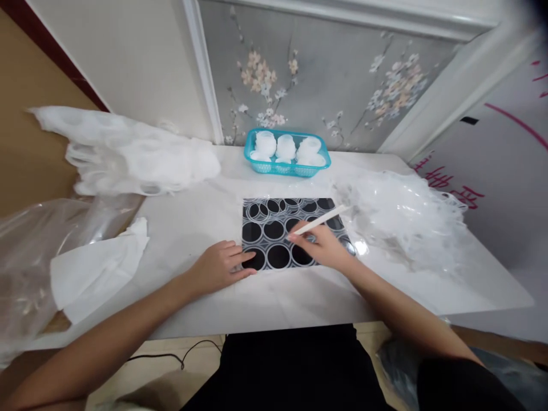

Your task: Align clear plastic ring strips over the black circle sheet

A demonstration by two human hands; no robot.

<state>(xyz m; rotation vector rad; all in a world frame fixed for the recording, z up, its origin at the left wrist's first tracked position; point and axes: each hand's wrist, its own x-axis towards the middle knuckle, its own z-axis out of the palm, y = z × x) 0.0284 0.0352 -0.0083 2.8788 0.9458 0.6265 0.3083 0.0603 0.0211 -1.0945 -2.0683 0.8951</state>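
Note:
A dark rectangular sheet marked with rows of pale rings lies on the white table before me. Across its lower left corner rests my left hand, fingers stretched out and holding nothing. My right hand is over the sheet's right half, fingers closed round a slim white stick. The stick slants up to the right, its lower end near the fingertips; I cannot tell whether it touches the sheet. Toward the back, a teal plastic basket holds several white round pieces in stacks.
White film with ring-shaped holes is heaped at the back left. Clear film scraps cover the right side of the table. At left are a clear plastic bag and white sheeting. A flowered panel stands behind.

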